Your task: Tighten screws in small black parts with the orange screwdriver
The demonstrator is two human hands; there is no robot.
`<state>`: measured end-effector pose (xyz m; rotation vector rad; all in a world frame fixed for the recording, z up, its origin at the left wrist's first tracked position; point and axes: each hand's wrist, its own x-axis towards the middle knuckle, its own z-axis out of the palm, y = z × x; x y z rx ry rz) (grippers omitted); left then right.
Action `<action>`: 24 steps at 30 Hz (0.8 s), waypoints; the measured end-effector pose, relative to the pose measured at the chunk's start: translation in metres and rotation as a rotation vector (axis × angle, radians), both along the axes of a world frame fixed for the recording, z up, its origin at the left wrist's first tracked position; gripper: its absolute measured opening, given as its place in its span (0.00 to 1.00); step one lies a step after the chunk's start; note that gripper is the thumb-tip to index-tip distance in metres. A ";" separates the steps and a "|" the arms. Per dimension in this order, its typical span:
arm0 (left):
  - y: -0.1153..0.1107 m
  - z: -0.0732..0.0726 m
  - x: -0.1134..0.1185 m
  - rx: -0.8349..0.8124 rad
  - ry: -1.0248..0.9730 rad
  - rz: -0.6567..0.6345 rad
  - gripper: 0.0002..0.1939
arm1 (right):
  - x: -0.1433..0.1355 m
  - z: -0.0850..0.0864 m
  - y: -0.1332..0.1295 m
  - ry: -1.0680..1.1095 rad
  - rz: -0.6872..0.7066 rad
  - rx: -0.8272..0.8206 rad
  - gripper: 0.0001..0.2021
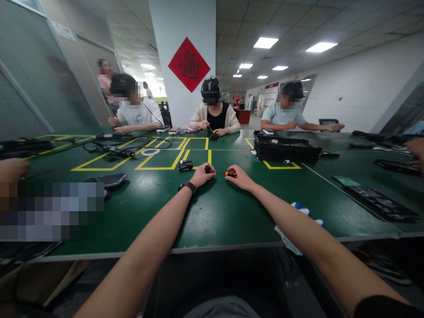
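Green table (205,221); yellow tape (92,169) probably marks off work places. Head view: left hand (202,177), fingers closed on a small black part (208,169), likely steadying it. Right hand (243,177) pinches an orange-and-black screwdriver (231,175), shaft near level towards the part, seemingly for straight aim; contact can't be told. Dark device (185,165) beside left hand, perhaps for easy reach

The left hand (201,176) partly hides a black part (207,169), too small to identify; the right hand (242,178) covers some of the orange-handled screwdriver (231,175). The right forearm (301,230) hides part of white-and-blue gloves (304,211). A co-worker's hand (416,148) is cut off rightward.
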<state>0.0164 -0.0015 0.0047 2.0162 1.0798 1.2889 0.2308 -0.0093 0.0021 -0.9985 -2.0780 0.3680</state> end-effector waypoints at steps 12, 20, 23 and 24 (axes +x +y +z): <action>0.003 -0.002 -0.003 0.019 0.020 -0.016 0.10 | -0.001 0.001 0.001 -0.068 0.038 0.005 0.11; 0.002 -0.001 -0.002 0.016 0.013 -0.013 0.11 | -0.002 0.000 0.002 -0.006 0.008 -0.037 0.14; 0.002 -0.001 -0.002 0.015 0.013 -0.017 0.11 | -0.002 0.001 0.002 -0.075 0.034 -0.002 0.12; 0.002 -0.001 -0.002 0.018 0.013 -0.014 0.11 | -0.002 0.001 0.002 -0.105 0.037 0.015 0.12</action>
